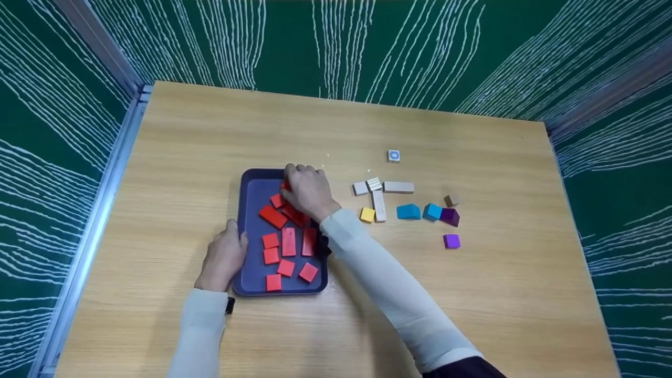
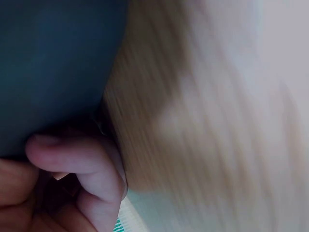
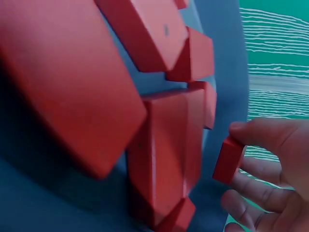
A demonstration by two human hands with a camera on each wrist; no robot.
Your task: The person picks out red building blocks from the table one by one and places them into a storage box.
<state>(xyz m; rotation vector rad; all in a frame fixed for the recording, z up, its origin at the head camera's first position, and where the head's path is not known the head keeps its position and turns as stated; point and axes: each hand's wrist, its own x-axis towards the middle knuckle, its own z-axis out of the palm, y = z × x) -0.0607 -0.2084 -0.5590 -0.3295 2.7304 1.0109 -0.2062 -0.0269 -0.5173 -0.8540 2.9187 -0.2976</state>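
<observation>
A dark blue tray [image 1: 254, 184] with several red blocks [image 1: 288, 241] lies on the table. At its left side, my left hand [image 1: 223, 258] grips the rim; in the left wrist view its fingers [image 2: 77, 157] curl against the dark tray wall [image 2: 53, 72]. My right hand [image 1: 311, 193] is over the tray's far right corner. Between thumb and fingers it pinches a small red block [image 3: 229, 159], clearest in the right wrist view, where larger red blocks [image 3: 166, 140] lie close by in the tray. From above, the right hand covers part of the corner.
Right of the tray lie pale wooden blocks [image 1: 398, 187], a yellow block [image 1: 367, 214], blue blocks [image 1: 408, 212] and purple blocks [image 1: 451, 241]. A cube with a blue ring mark [image 1: 393, 156] sits farther back. Green walls with white lines [image 1: 341, 47] enclose the table [image 1: 472, 294].
</observation>
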